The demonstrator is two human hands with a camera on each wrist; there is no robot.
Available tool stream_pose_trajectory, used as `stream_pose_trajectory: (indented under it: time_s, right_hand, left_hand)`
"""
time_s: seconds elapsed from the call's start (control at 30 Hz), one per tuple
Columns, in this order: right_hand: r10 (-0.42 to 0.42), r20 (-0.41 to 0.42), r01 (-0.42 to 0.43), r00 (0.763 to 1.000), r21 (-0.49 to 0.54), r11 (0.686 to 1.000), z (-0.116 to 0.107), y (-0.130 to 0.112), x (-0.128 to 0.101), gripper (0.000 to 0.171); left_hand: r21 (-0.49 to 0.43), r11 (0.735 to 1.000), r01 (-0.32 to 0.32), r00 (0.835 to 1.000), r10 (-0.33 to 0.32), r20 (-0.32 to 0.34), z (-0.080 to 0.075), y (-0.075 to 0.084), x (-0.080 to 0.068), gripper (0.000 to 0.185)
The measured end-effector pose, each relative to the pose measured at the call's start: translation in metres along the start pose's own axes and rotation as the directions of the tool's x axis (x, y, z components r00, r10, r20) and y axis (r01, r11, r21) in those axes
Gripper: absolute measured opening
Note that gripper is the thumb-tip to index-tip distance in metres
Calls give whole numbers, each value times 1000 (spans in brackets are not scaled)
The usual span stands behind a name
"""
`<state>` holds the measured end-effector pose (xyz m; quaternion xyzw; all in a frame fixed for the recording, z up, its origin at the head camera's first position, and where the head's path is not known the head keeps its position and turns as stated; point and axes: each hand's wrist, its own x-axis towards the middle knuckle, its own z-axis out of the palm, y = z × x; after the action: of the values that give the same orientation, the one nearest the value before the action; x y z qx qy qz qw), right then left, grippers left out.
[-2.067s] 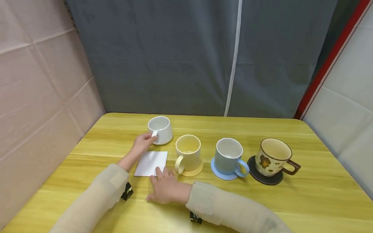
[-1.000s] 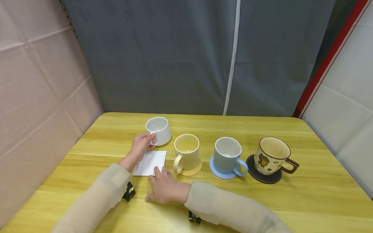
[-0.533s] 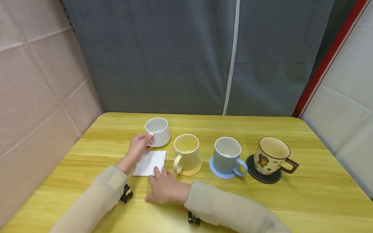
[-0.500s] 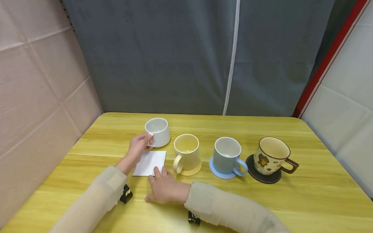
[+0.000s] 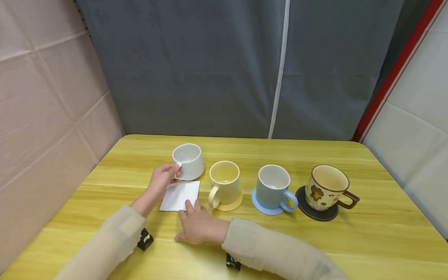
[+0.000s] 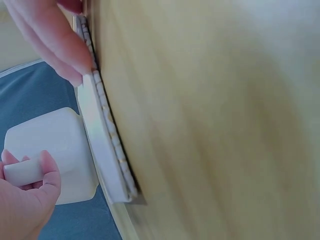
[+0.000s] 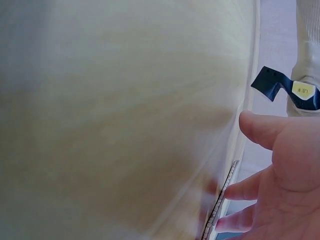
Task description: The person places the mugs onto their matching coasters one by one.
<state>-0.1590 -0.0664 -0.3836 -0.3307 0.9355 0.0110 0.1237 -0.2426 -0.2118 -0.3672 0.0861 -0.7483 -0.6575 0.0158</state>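
Nearest the camera, on the yellow wooden table (image 5: 353,243), the right hand (image 5: 198,226) lies flat with straight fingers pressing the near edge of the square white coaster (image 5: 180,195). Just beyond, the left hand (image 5: 159,180) pinches the handle of the plain white ceramic cup (image 5: 188,160), which is tilted at the coaster's far edge. To the right stand a cream mug (image 5: 225,181) on a yellow coaster, a blue mug (image 5: 273,186) on a blue coaster, and a bear-printed mug (image 5: 327,187) on a dark coaster. No writing is legible.
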Motion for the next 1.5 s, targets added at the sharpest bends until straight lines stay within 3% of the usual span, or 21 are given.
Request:
stream_pose_trajectory:
  time_s: [0.37,0.67,0.9,1.5]
  right_hand:
    - [-2,4,2,1000,0,1000,1,1,1,74]
    - [3,6,-3,1000,12,1000,1,1,2,74]
    - [1,13,-1,1000,22,1000,1,1,2,74]
    - [-8,-22,8,1000,28,1000,2,2,1,72]
  left_hand:
    - [23,1000,6,1000,-6,11,-8,-3,-14,35]
    - [-2,1000,-14,999,14,31,-12,-4,-26,26]
    - [8,1000,-23,998,23,53,-16,-4,-34,33]
    - [-6,1000,-16,998,16,60,-23,-10,-44,35]
